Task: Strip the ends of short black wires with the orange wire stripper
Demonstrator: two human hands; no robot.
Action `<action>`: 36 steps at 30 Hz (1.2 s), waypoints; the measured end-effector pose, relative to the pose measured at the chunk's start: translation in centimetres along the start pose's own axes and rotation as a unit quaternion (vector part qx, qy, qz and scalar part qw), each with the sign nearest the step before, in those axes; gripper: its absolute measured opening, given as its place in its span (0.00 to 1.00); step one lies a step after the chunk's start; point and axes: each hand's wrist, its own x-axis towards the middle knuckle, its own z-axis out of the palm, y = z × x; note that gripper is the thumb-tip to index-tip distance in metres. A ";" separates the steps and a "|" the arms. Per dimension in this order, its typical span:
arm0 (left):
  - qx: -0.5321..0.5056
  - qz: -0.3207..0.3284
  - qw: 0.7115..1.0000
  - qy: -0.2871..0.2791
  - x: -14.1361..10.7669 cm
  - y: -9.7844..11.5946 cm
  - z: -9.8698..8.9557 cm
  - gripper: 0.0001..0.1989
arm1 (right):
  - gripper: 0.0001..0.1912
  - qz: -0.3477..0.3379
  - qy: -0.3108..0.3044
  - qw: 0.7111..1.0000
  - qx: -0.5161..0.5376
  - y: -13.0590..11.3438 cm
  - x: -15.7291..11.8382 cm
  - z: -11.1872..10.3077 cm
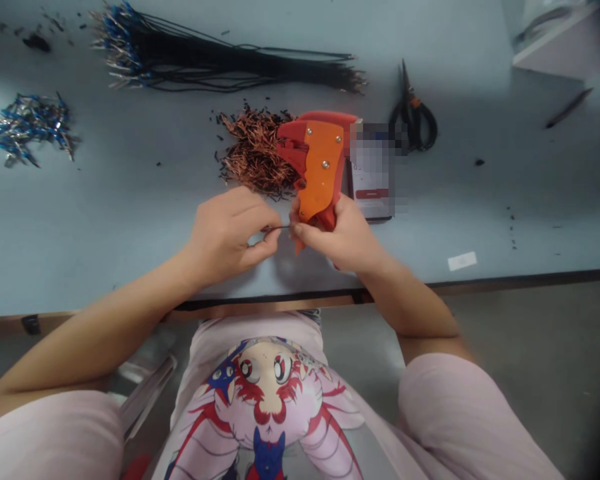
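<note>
My left hand (233, 233) pinches a thin dark wire (284, 227) between thumb and fingers. The wire stretches across to the fingertips of my right hand (343, 233). That hand is wrapped round the handles of an orange and red wire stripper (323, 163), whose jaws point away from me and to the left. Beyond my hands, under and beside the tool's head, lies a pile of copper wire bits (257, 153) mixed with short black scraps. Whether the wire's end touches my right thumb or passes behind it, I cannot tell.
A bundle of black wires (240, 60) with blue-ended terminals lies along the back. Loose blue terminals (33, 127) are heaped at left. Black-handled scissors (415, 120), a partly blurred phone-like object (373, 180), a pen (570, 108) and a white label (463, 261) lie at right.
</note>
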 end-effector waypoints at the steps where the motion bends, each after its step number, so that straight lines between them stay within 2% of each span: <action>1: -0.001 0.008 1.000 -0.006 0.0 0.0 0.0 0.04 | 0.12 -0.005 0.004 1.000 -0.013 0.1 0.0 0.1; 4: 0.006 0.048 0.999 -0.001 0.2 -0.2 -0.2 0.03 | 0.12 -0.015 0.008 0.999 -0.036 0.0 -0.1 -0.1; 7: 0.018 0.069 0.995 0.073 0.6 -1.1 -1.3 0.04 | 0.12 -0.011 0.034 0.999 -0.036 -0.1 0.2 -1.0; 9: 0.001 0.017 0.988 0.152 0.9 -2.0 -2.4 0.04 | 0.12 -0.007 0.060 0.998 -0.018 -0.2 0.6 -1.8; 10: -0.011 -0.029 0.983 0.182 1.1 -2.4 -3.0 0.05 | 0.13 -0.006 0.067 0.998 -0.008 -0.2 0.8 -2.3; 12: -0.030 -0.103 0.971 0.216 1.3 -3.0 -3.8 0.08 | 0.15 -0.002 0.073 0.997 0.002 -0.3 1.2 -2.9; 15: -0.038 -0.155 0.967 0.196 1.4 -3.2 -4.0 0.17 | 0.18 0.011 0.071 0.997 0.002 -0.1 1.5 -3.4; 20: -0.073 -0.165 0.966 0.187 1.5 -2.8 -2.9 0.22 | 0.16 0.028 0.055 0.998 0.002 0.6 1.4 -3.5; 23: -0.159 -0.187 0.952 0.183 1.5 -2.8 -2.2 0.21 | 0.18 0.042 0.020 0.998 0.044 0.5 1.1 -2.9; 25: -0.243 -0.204 0.933 0.172 1.4 -2.9 -1.9 0.18 | 0.19 0.070 -0.020 0.992 0.102 0.1 0.9 -2.3; 28: -0.337 -0.235 0.899 0.151 1.3 -2.9 -1.7 0.14 | 0.20 0.129 -0.090 0.971 0.181 -0.3 0.5 -1.5; 30: -0.361 -0.250 0.887 0.143 1.2 -2.7 -1.6 0.14 | 0.19 0.149 -0.115 0.959 0.213 -0.3 0.3 -1.1; 36: -0.321 -0.252 0.904 0.125 1.0 -1.9 -1.0 0.11 | 0.18 0.129 -0.126 0.946 0.271 0.3 0.4 -1.1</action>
